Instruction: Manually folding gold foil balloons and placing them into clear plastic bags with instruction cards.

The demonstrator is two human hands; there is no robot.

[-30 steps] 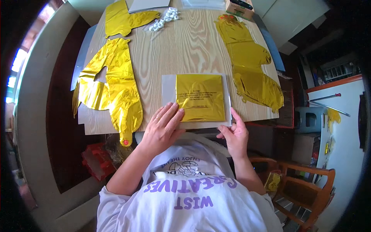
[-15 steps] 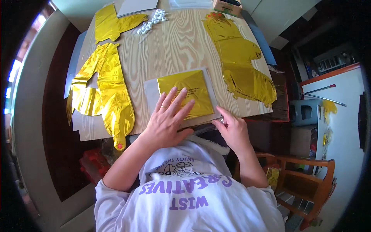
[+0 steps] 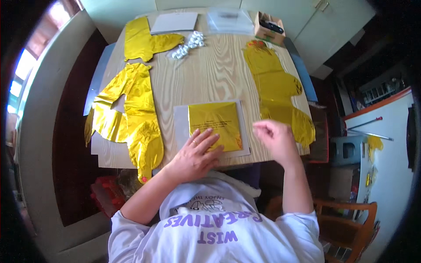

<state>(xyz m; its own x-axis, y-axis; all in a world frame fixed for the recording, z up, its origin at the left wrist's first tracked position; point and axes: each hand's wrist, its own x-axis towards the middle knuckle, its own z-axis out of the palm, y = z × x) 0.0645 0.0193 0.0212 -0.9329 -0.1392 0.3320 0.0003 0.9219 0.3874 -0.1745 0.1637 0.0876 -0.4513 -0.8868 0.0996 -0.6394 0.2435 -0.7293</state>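
Note:
A folded square of gold foil [image 3: 213, 113] with small dark print lies on a white sheet [image 3: 181, 123], near the table's front edge. My left hand [image 3: 195, 157] rests on the lower part of the foil, its fingers stretched out. To the right of the sheet, apart from it, I hold my right hand [image 3: 278, 142] up over the table with the fingers curled in. Whether anything is between those fingertips is hidden. Behind that hand lies a flat gold foil balloon [image 3: 278, 83]. Another gold foil balloon [image 3: 139, 105] lies at the left, its end hanging over the front edge.
At the back left of the wooden table [image 3: 210, 65] are a smaller gold foil piece [image 3: 138, 39], a stack of white sheets [image 3: 175, 22] and several small white-silver pieces [image 3: 188, 46]. Clear plastic bags [image 3: 230, 21] and a cardboard box [image 3: 268, 33] stand at the back. A wooden chair [image 3: 346, 212] is right.
My right hand has let go of the sheet's corner and risen away to the right. My left hand has slid down the foil. The whole view has shifted slightly.

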